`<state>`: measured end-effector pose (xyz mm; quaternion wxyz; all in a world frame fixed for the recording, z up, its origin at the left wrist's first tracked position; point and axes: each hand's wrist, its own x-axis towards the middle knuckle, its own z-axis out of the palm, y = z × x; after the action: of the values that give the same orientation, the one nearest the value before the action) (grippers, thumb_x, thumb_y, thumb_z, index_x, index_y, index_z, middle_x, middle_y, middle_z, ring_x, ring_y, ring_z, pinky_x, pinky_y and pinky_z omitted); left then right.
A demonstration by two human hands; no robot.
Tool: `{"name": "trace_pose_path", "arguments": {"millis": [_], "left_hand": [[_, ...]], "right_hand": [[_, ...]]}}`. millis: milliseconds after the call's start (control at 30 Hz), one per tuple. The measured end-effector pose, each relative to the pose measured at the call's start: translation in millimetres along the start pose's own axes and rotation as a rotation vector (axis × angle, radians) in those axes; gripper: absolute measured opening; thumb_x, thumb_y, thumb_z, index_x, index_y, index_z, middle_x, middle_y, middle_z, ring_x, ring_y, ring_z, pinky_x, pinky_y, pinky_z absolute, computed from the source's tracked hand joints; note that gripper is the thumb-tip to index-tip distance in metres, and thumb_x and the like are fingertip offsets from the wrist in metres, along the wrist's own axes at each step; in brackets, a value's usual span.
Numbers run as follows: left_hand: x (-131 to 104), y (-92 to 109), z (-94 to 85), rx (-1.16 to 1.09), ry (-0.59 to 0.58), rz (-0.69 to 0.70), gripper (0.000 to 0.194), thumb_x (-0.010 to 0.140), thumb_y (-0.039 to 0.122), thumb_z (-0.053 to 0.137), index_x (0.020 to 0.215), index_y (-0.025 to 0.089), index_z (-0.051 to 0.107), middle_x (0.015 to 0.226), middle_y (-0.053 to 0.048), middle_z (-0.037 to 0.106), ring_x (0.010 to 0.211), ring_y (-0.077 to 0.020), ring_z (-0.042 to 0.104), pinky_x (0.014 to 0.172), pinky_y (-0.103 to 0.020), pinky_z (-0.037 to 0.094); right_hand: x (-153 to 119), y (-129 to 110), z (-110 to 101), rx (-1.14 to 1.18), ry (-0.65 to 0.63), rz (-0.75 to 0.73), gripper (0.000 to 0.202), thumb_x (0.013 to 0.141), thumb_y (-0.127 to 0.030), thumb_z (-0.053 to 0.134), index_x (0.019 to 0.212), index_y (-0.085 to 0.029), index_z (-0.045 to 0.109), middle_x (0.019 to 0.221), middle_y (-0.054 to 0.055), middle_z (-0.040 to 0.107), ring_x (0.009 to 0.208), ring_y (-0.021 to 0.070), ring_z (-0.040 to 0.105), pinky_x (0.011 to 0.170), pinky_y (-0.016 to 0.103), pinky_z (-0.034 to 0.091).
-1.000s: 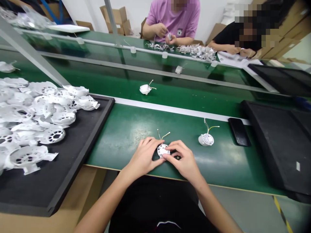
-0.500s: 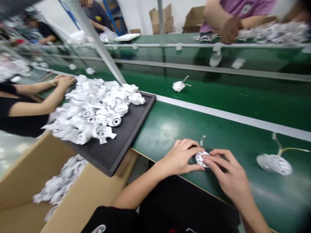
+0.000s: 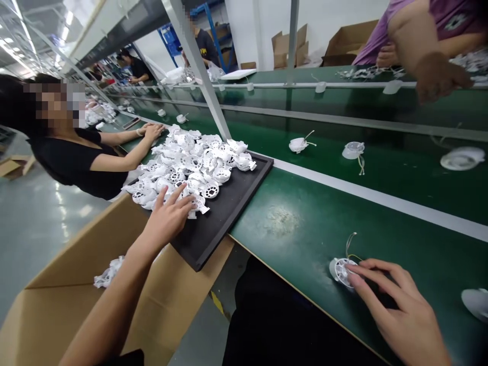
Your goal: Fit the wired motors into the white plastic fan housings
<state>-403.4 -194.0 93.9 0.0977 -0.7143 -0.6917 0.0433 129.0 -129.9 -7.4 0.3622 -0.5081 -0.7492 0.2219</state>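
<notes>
While the right hand (image 3: 406, 310) grasps the wired white unit (image 3: 337, 271) at four o'clock, seemingly to steady it on the bench (image 3: 284, 226), the left hand (image 3: 166, 221) spreads, clutching nothing visible, over white covers (image 3: 193, 161) perhaps heaped at nine o'clock for easy reach.
</notes>
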Motion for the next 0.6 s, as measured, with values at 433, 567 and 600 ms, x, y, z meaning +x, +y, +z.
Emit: {"name": "trace_pose_path", "arguments": {"millis": [433,567,600], "left_hand": [[62,269,9.8,-1.99,-0.298,-0.064,0.041,0.086,0.055,0.078,0.104,0.018,0.078,0.088,-0.006,0.075,0.077,-0.0202,0.068,0.073,-0.03,0.055],[111,253,27.0,-2.001,-0.194,-0.238,0.043,0.089,0.053,0.075,0.109,0.015,0.076,0.098,-0.01,0.076,0.079,-0.0199,0.068,0.068,-0.029,0.056],[121,238,31.3,-1.9,-0.148,-0.268,0.046,0.089,0.053,0.074,0.115,0.015,0.075,0.104,-0.011,0.075,0.082,-0.0214,0.069,0.067,-0.03,0.057]], "right_hand": [[25,-69,17,-0.062,-0.025,-0.382,0.069,0.093,-0.043,0.077,0.153,-0.027,0.048,0.134,0.015,0.063,0.117,0.029,0.067,0.096,0.042,0.061],[32,-45,-17,-0.046,0.099,-0.146,0.06,0.093,-0.044,0.075,0.146,-0.024,0.054,0.133,0.014,0.061,0.122,0.0299,0.064,0.104,0.043,0.056],[32,-35,-25,-0.078,0.111,-0.058,0.056,0.095,-0.046,0.072,0.144,-0.024,0.056,0.133,0.014,0.061,0.123,0.0304,0.064,0.104,0.045,0.055]]}}
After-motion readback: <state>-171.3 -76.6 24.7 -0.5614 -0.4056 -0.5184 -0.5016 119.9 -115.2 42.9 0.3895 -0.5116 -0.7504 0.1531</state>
